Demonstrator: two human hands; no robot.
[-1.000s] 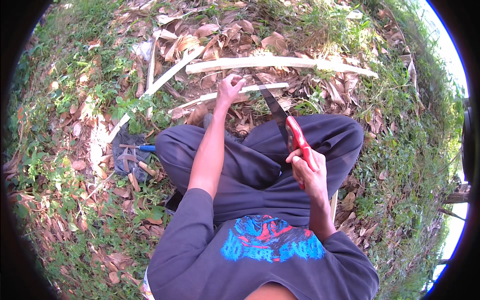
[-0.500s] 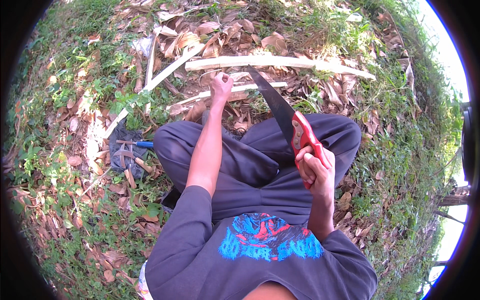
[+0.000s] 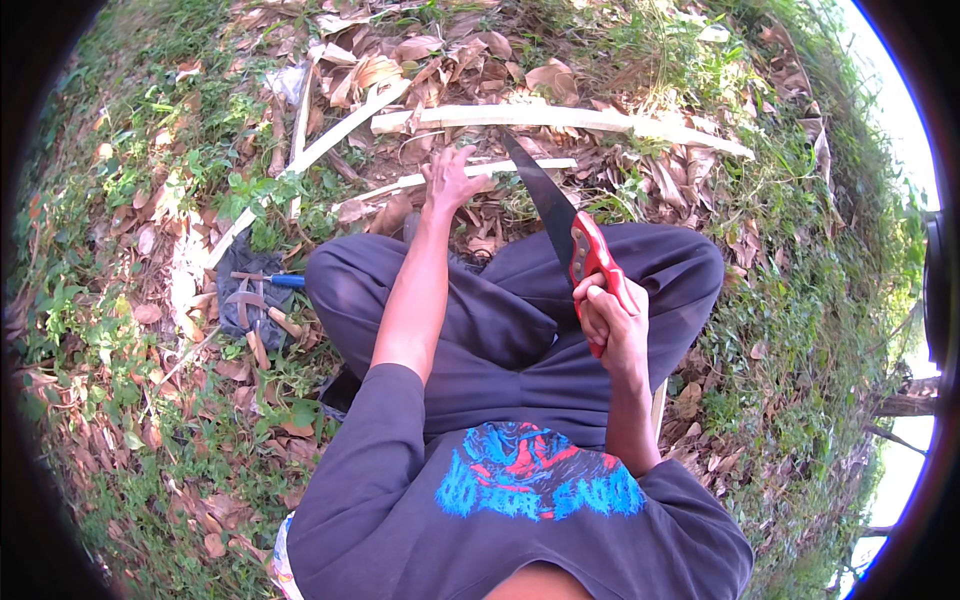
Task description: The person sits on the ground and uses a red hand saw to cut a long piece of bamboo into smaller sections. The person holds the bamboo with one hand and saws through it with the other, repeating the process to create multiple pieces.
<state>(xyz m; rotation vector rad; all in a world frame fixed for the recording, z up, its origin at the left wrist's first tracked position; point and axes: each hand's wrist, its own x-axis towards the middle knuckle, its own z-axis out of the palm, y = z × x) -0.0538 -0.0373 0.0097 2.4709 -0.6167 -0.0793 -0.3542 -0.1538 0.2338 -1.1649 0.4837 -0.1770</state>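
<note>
My right hand point(image 3: 612, 315) is wrapped round the red handle of a hand saw point(image 3: 541, 185). Its dark blade slants up and to the left over my crossed legs, the tip close to a long pale wooden strip point(image 3: 520, 116) on the ground. My left hand point(image 3: 452, 180) is stretched forward with its fingers apart and nothing visible in it. It hovers by a shorter, thinner wooden strip point(image 3: 530, 166), whose left part it partly covers; whether it touches the strip I cannot tell.
Further pale wooden strips point(image 3: 335, 136) lie at the left, one slanting toward my knee. Beside that knee, a dark plastic bag point(image 3: 235, 313) carries several hand tools, one with a blue handle point(image 3: 287, 281). Dry leaves and grass surround me. A branch point(image 3: 905, 404) shows at the right rim.
The fingers of my left hand have spread from a closed pinch, and the hand has shifted slightly right. My right hand has moved the saw's handle a little left and up.
</note>
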